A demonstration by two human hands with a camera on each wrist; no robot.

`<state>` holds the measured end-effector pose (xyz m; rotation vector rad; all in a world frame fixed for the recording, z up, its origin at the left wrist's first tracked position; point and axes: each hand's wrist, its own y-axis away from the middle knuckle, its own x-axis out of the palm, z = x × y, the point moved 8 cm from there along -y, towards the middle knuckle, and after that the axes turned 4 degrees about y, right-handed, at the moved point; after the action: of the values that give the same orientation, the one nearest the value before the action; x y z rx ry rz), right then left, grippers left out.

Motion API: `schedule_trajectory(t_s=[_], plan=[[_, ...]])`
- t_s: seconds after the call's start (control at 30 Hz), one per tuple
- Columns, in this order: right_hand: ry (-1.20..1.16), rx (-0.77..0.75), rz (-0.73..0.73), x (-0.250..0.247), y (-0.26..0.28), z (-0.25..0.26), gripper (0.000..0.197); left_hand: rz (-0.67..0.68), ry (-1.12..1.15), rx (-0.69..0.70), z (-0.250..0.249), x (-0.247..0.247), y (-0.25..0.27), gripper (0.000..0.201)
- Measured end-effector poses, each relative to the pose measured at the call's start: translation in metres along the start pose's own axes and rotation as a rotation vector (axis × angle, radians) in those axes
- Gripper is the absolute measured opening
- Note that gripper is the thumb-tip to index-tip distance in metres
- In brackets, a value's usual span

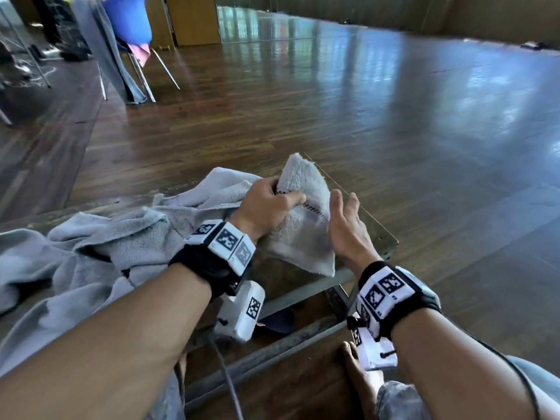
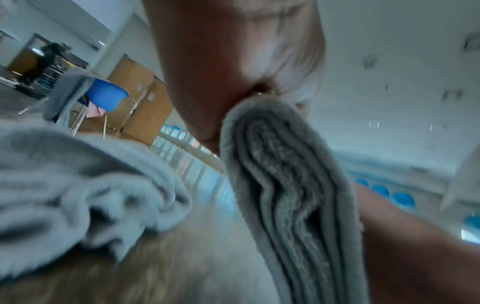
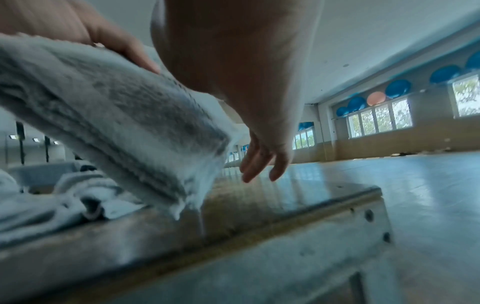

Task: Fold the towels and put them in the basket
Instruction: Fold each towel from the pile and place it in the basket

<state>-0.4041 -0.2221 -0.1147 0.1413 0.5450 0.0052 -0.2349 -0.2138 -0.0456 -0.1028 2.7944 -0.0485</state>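
Folded towel (image 1: 306, 213): held tilted above the glass table (image 1: 375, 228), long axis running from its low near corner up and away from me, top end pointing toward the far floor.
My left hand (image 1: 266, 204): fingers curled round the towel's left edge, gripping the layers.
My right hand (image 1: 345, 219): flat, fingers straight, against the towel's right edge.
Loose towels (image 1: 100, 247): heaped on the table, left of the folded one.

The table top (image 1: 380, 231) lies bare to the right of the right hand (image 1: 345, 228), out to its edge. Leftward, a heap of loose grey towels (image 1: 100, 247) covers the surface (it reaches the left hand (image 1: 266, 207)). The folded towel (image 1: 303, 213) stands tilted between both hands, filling that gap.
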Motion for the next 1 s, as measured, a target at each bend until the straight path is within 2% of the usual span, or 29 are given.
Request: schedule_trajectory(t_s=[0.07,0.17,0.3,0.47,0.63,0.7,0.8,0.9,1.0], plan=[[-0.234,-0.039,0.065,0.003,0.009,0.028,0.086,0.011,0.092,0.019,-0.022,-0.024,0.012,0.020],[-0.403,-0.134,0.072,0.008,0.017,0.077,0.077,-0.021,0.177,0.056,-0.048,-0.076,0.030,0.026],[-0.559,-0.176,0.148,0.045,0.035,0.156,0.061,-0.204,0.210,0.094,-0.062,-0.171,0.071,0.024],[-0.395,-0.427,0.353,0.140,0.099,0.276,0.049,-0.581,0.209,0.109,-0.040,-0.310,0.173,0.027],[-0.227,-0.540,0.755,0.273,0.204,0.348,0.047,-0.865,0.177,0.025,0.015,-0.419,0.311,0.033],[-0.119,-0.565,0.903,0.327,0.257,0.355,0.056,-0.948,0.199,-0.036,0.045,-0.446,0.370,0.031],[0.038,-0.604,1.025,0.396,0.331,0.347,0.077,-1.031,0.255,-0.182,0.101,-0.469,0.453,0.029],[0.149,-0.562,1.199,0.459,0.393,0.307,0.092,-1.046,0.308,-0.375,0.169,-0.471,0.523,0.028],[0.356,-0.635,1.353,0.516,0.438,0.248,0.103,-1.056,0.319,-0.628,0.242,-0.455,0.582,0.025]])
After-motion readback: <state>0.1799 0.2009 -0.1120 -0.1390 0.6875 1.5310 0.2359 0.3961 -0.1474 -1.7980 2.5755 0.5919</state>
